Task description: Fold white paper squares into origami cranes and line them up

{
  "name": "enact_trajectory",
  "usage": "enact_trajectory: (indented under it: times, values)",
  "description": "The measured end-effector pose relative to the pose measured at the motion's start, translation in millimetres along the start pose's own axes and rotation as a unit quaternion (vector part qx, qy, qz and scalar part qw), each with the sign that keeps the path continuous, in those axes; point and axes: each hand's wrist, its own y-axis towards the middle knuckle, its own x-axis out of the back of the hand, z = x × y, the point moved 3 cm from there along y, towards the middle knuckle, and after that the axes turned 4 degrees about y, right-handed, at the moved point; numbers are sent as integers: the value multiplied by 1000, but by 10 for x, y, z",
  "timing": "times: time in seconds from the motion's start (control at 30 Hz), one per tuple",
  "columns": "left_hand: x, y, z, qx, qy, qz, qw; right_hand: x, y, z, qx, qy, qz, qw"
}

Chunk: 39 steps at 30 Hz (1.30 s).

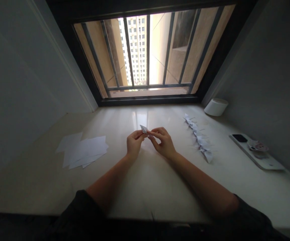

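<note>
Your left hand and right hand are drawn close together near the middle of the worktop, both pinching a small folded white paper piece whose point sticks out to the left. Hold the layers tight at the pinch and press each crease firmly so the edges stay lined up. You have room to work between the loose sheets of white paper on the left and the row of folded paper figures on the right.
</note>
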Motion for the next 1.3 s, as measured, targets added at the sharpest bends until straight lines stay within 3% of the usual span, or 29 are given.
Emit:
enact_trajectory:
  times: [0.37,0.5,0.57,0.67,0.77,0.9,1.07,1.3]
  values:
    - [-22,-4,-22,-26,10,14,1000,11,-33,-66,-133,66,-26,989]
    - [-32,-18,-30,-44,3,18,999,-4,-31,-119,-173,127,-65,975]
    - [-35,-42,-53,-62,8,19,998,-36,-40,-189,-222,180,-85,955]
    - [-28,-88,-114,-100,59,4,993,-125,-67,-294,-301,303,-81,901]
    - [-17,-120,-170,-131,96,-10,987,-198,-82,-331,-329,392,-65,857]
    - [-11,-143,-220,-168,125,-20,978,-239,-95,-329,-348,439,-57,826]
    - [-12,-177,-298,-229,137,-17,964,-244,-102,-343,-350,445,-59,822]
    - [-14,-209,-330,-243,157,-12,957,-228,-96,-362,-338,438,-54,831]
